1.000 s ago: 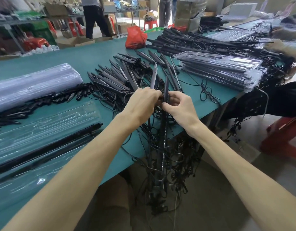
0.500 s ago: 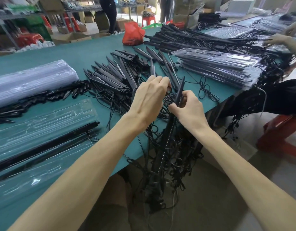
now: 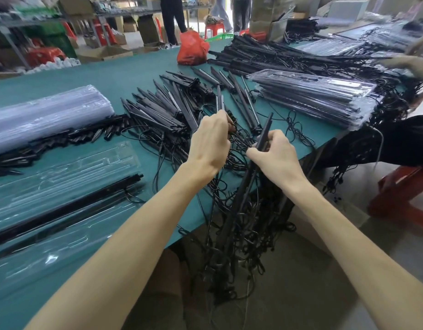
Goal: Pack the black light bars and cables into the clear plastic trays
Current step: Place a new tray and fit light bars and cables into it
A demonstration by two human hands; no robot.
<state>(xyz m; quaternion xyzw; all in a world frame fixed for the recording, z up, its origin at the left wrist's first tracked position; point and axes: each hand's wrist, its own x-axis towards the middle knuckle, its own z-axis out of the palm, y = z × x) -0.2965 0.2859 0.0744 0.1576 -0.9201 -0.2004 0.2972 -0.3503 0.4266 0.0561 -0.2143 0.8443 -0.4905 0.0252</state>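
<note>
My right hand [image 3: 275, 156] grips a black light bar [image 3: 243, 186] that slants from the table edge down toward the floor. Tangled black cables [image 3: 243, 225] hang around it over the edge. My left hand [image 3: 211, 144] is beside it, fingers curled into the cable tangle at the table edge. Several loose black light bars [image 3: 162, 108] lie fanned out behind my hands. At the left lie clear plastic trays [image 3: 70, 167]; one black bar [image 3: 70, 206] lies across them.
A stack of packed trays [image 3: 312, 94] sits at the right on the green table [image 3: 120, 75]. A roll of clear trays [image 3: 46, 115] lies at the left, a red bag [image 3: 191, 48] at the back. Another person's hand [image 3: 412, 65] works at far right. A red stool [image 3: 400, 189] stands on the floor.
The bar in my right hand has tilted further right at its top. My left hand has let go of the bar and moved left into the cables.
</note>
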